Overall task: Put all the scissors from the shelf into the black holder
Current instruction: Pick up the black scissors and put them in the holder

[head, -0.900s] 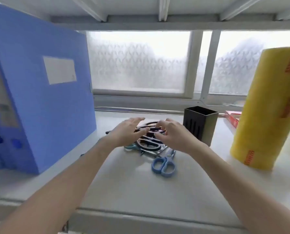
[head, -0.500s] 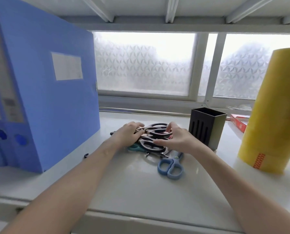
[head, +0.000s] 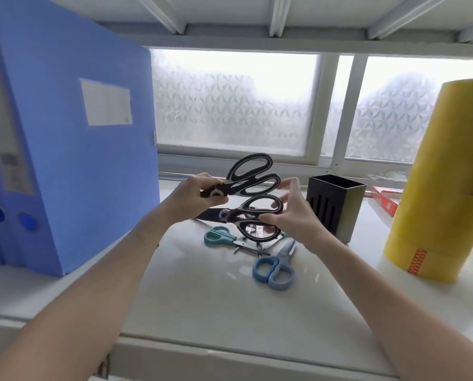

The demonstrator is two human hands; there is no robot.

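Note:
My left hand (head: 195, 199) grips one pair of black kitchen scissors (head: 250, 176) near the pivot, raised above the shelf with its handles pointing up and right. My right hand (head: 291, 215) pinches the handles of a second black pair (head: 246, 214), held just below the first with its blade pointing left. On the white shelf (head: 202, 292) under them lie teal-handled scissors (head: 221, 237) and blue-handled scissors (head: 276, 268). The black holder (head: 335, 207), square, slotted and open-topped, stands just right of my right hand.
Tall blue file boxes (head: 70, 149) stand at the left. A big yellow roll of tape (head: 444, 182) rises at the right, with a red box (head: 385, 200) behind it. A frosted window runs along the back, and a shelf board hangs overhead.
Both hands have come up off the pile, each lifting a black pair of scissors. The teal and blue pairs stay on the shelf, now uncovered.

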